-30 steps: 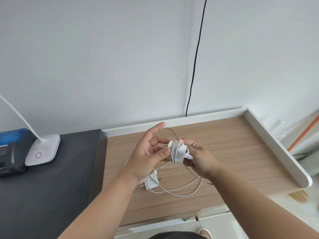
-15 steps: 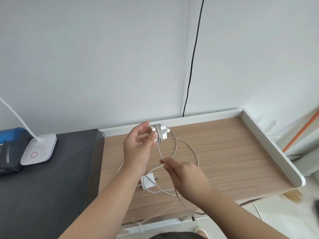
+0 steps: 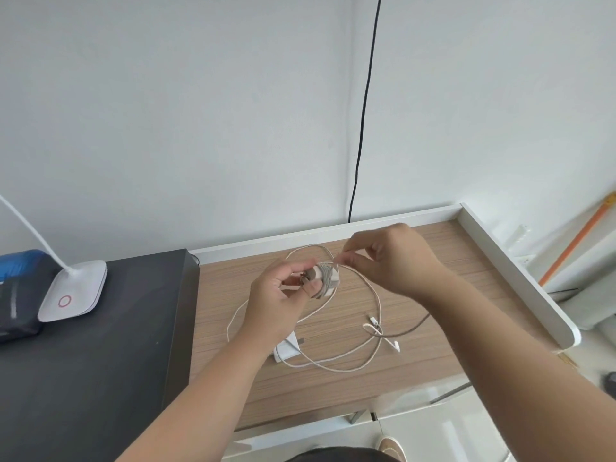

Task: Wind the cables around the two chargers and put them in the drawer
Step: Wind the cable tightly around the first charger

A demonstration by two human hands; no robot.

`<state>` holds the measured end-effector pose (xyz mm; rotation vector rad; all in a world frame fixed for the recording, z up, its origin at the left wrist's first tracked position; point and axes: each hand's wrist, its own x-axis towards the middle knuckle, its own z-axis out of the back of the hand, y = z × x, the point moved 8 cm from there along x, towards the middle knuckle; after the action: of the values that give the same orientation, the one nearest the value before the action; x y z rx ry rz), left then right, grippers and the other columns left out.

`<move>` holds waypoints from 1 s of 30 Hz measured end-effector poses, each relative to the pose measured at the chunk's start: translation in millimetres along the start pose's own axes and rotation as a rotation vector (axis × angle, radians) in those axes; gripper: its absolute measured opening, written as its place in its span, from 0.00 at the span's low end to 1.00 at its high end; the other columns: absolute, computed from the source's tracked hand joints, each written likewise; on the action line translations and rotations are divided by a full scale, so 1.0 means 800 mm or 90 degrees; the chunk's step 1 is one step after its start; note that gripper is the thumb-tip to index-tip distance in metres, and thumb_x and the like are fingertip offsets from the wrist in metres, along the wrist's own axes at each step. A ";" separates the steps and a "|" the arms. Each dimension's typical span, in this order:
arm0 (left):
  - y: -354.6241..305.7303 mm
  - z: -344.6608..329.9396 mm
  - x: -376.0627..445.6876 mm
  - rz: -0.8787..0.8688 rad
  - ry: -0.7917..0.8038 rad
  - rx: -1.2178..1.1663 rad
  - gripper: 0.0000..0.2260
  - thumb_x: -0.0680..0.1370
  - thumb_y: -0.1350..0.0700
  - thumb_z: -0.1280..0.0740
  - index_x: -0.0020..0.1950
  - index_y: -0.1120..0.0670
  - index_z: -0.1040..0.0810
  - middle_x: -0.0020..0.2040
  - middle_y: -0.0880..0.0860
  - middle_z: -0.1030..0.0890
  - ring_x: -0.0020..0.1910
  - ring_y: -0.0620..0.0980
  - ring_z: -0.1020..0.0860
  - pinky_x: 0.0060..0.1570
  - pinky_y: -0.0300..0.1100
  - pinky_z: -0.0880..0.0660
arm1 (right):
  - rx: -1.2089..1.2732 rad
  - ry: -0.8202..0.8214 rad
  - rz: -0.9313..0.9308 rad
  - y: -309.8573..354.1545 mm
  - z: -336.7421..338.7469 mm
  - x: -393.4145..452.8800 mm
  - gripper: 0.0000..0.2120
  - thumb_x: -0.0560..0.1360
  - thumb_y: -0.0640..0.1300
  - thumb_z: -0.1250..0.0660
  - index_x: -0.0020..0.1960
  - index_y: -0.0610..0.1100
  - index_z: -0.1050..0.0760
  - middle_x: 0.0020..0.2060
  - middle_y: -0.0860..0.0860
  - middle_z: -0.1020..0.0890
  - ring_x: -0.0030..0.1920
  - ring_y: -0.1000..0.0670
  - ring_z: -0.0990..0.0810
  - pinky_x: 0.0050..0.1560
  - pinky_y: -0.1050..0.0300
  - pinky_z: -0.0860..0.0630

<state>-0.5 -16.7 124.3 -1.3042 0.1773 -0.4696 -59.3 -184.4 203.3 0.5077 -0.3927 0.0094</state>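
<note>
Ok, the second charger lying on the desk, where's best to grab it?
Grip the second charger across its flat white body, coming from above on its near-left end. Its prongs point right and its cable loops off that way, so the near-left end is the free one.

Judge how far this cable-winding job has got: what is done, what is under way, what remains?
Done: nothing is stowed yet. Under way: the left hand grips a small white charger block with several turns of thin white cable around it, while the right hand pinches the loose run. Left: loose loops on the light wooden desktop, the second white charger lying unwound, then the drawer, which is not seen open.
</note>
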 end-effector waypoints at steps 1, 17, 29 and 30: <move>0.001 -0.001 -0.003 0.007 0.011 -0.005 0.13 0.72 0.60 0.25 0.52 0.45 0.17 0.47 0.48 0.18 0.41 0.39 0.21 0.45 0.35 0.24 | 0.032 0.026 -0.013 -0.007 -0.002 0.005 0.07 0.71 0.55 0.27 0.38 0.53 0.18 0.18 0.55 0.32 0.23 0.55 0.33 0.27 0.66 0.43; 0.011 -0.007 -0.014 0.071 0.143 -0.015 0.11 0.73 0.59 0.26 0.51 0.45 0.17 0.37 0.44 0.18 0.39 0.48 0.19 0.43 0.39 0.22 | 0.476 0.103 -0.156 -0.049 -0.085 -0.004 0.09 0.66 0.51 0.27 0.38 0.46 0.17 0.34 0.38 0.19 0.37 0.50 0.26 0.40 0.53 0.30; 0.009 0.003 -0.017 0.136 0.187 -0.229 0.12 0.69 0.58 0.26 0.51 0.49 0.17 0.37 0.51 0.18 0.39 0.47 0.20 0.46 0.40 0.22 | 0.621 0.115 -0.162 -0.029 -0.109 -0.004 0.08 0.75 0.39 0.32 0.41 0.34 0.20 0.26 0.51 0.20 0.30 0.59 0.25 0.35 0.67 0.29; 0.008 0.003 -0.017 0.149 0.179 -0.290 0.13 0.68 0.60 0.27 0.52 0.53 0.17 0.38 0.54 0.18 0.39 0.47 0.19 0.45 0.40 0.22 | 0.662 0.127 -0.174 -0.022 -0.112 -0.005 0.07 0.76 0.38 0.33 0.41 0.35 0.21 0.24 0.53 0.21 0.27 0.60 0.26 0.31 0.69 0.32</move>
<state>-10.1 -7.7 117.2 -1.6317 0.6967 -0.4242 -28.2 -156.8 121.7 1.5707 -0.0893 0.0001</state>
